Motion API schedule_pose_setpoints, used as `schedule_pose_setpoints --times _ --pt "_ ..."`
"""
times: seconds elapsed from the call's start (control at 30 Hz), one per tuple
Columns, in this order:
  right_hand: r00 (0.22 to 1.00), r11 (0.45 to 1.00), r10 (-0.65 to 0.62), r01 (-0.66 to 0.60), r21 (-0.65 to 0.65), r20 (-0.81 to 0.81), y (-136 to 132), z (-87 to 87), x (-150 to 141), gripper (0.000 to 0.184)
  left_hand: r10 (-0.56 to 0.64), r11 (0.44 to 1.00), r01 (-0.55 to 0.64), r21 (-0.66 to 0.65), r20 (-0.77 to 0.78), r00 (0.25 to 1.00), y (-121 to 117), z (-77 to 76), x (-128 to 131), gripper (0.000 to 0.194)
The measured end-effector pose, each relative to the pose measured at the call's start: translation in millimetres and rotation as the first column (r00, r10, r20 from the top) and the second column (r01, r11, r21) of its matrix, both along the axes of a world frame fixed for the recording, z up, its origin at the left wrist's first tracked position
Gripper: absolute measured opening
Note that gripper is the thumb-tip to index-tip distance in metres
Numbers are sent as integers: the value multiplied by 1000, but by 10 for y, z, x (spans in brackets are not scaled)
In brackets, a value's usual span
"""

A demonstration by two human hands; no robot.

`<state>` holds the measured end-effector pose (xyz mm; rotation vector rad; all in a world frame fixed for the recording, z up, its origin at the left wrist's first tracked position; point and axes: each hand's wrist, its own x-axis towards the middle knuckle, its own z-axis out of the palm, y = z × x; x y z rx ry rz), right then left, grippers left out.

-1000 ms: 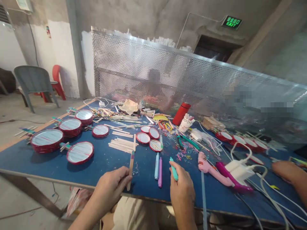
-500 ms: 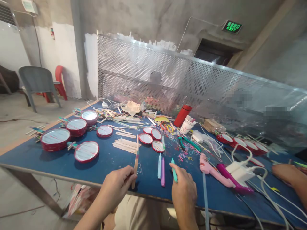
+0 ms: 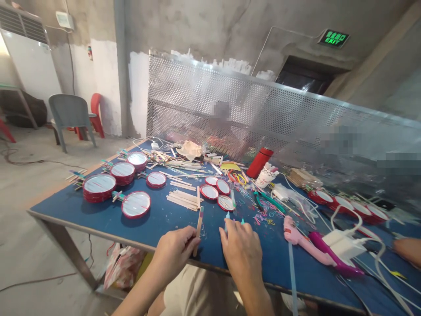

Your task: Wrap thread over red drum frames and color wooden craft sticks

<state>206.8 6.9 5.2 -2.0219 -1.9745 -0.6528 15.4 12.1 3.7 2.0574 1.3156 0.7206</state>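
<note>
My left hand (image 3: 177,245) pinches a wooden craft stick (image 3: 199,226) upright-slanted near the table's front edge; a dark coloured band marks the stick near its top. My right hand (image 3: 243,245) is over the markers, thumb and index finger closed around a light blue marker (image 3: 227,216). Just beyond its knuckles the tip of a teal marker (image 3: 243,220) shows; the rest is covered by the hand. The purple marker is hidden. Ahead lie a row of plain craft sticks (image 3: 182,199) and several small red-rimmed discs (image 3: 209,192).
Larger red-rimmed round pieces with stick handles (image 3: 99,184) stand at the left. A pink glue gun (image 3: 305,241), white chargers (image 3: 345,243) and cables lie right. Teal-handled pliers (image 3: 269,202), a red bottle (image 3: 259,162) and a paper cup (image 3: 266,175) are farther back. Another person's hand (image 3: 408,251) is far right.
My right hand has let go of the teal marker and shifted left onto the light blue one. My left hand still holds the craft stick. The camera view has turned slightly left.
</note>
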Motion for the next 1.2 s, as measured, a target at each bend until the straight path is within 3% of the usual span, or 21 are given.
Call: schedule_pose_setpoints --times 0.1,0.27,0.47,0.57,0.6,0.63,0.7,0.77,0.8,0.87,0.93,1.03,1.2 --pt "1000 999 10 -10 -35 -5 26 -14 -39 17 -1 1000 1 -17 -10 1000 5 1 0 24" --pt "995 996 92 -91 15 -24 59 -112 -12 28 2 1000 -2 -11 -30 1000 10 -1 0 24" --pt "985 986 161 -158 49 -69 83 -175 30 24 12 1000 -12 -2 -15 1000 3 3 5 23" --pt "947 974 204 -170 152 -250 49 -173 3 33 12 1000 -12 8 -13 1000 1 2 0 23" --pt "881 962 254 -188 196 -400 26 -171 -20 36 12 1000 -12 8 -11 1000 2 0 -3 24" --pt "760 947 314 -207 246 -570 0 -169 -50 37 12 1000 -12 7 -9 1000 4 -2 -5 25" --pt "400 909 414 -221 352 -818 -60 -164 -118 33 16 1000 -16 7 -12 1000 12 -3 -8 26" --pt "120 876 464 -207 435 -877 -114 -160 -180 23 19 1000 -19 6 -17 1000 18 0 -7 26" --pt "35 862 481 -200 466 -876 -135 -160 -203 21 22 1000 -22 6 -21 1000 17 5 -6 26" --pt "-45 830 520 -209 517 -853 -155 -165 -228 25 28 1000 -28 3 -27 999 9 18 -4 26" --pt "-31 805 561 -211 554 -827 -146 -189 -230 29 32 999 -32 -3 -29 999 -6 31 -2 26" --pt "73 796 603 -121 593 -795 -111 -260 -206 21 32 999 -33 -14 -18 999 -28 45 -1 27" --pt "339 722 654 -10 692 -677 -156 -327 -93 27 28 999 -28 -16 -24 999 -42 59 3 29"
